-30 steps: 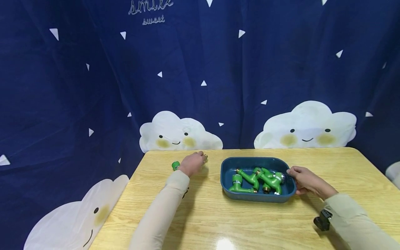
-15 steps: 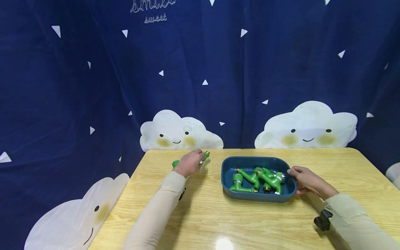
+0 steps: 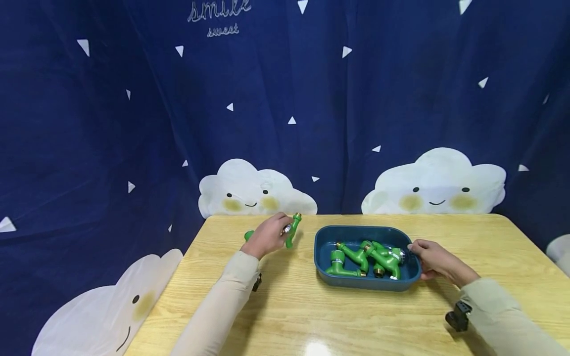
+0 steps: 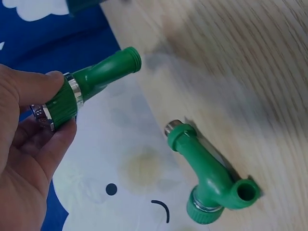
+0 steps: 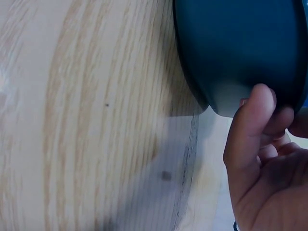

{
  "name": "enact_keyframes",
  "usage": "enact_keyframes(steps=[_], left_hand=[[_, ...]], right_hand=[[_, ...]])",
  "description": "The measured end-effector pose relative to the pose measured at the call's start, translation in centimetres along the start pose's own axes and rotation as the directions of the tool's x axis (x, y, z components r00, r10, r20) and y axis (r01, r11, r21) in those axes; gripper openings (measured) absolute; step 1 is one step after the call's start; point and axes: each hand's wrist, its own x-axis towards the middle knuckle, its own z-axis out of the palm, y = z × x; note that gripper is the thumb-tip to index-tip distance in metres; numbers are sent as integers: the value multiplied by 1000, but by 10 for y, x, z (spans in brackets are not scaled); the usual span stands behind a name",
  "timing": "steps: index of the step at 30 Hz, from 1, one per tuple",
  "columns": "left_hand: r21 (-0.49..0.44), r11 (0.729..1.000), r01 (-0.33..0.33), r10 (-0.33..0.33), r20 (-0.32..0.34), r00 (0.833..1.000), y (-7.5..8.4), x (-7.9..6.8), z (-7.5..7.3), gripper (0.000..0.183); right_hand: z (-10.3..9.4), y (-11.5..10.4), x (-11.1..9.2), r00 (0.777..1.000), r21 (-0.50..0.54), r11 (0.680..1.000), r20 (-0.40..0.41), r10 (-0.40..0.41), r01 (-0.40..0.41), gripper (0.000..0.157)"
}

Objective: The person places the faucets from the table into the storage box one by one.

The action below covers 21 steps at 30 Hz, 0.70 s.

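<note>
My left hand (image 3: 268, 236) pinches a green tap (image 4: 103, 72) by its ribbed handle, thumb on one side and fingers on the other. In the head view the tap's brass-ended body sticks out beyond my fingers, lifted over the table. A second green tap (image 4: 209, 173) lies on the wood close by; in the head view my hand covers most of it. My right hand (image 3: 441, 259) grips the right end of a dark blue plastic bin (image 3: 365, 283), thumb at its rim. Several green taps (image 3: 340, 264) lie jumbled inside the bin.
The light wooden table (image 3: 285, 316) reaches back to a dark blue curtain (image 3: 285, 99) printed with white clouds and triangles. A small black camera (image 3: 458, 316) sits on the right wrist, below the sleeve (image 3: 503, 314).
My left hand has picked up the tap and tilted it, so more of its body shows past my fingers. The right hand keeps its hold on the bin.
</note>
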Motion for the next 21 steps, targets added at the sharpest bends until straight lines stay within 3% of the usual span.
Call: enact_keyframes(steps=[10, 21], left_hand=[[-89, 996, -27, 19, -90, 996, 10, 2, -13, 34], [-208, 978, 5, -29, -109, 994, 21, 4, -23, 33]], right_hand=[[0, 2, 2, 1000, 11, 1000, 6, 6, -6, 35], [-1, 2, 2, 1000, 12, 1000, 10, 18, -18, 34]])
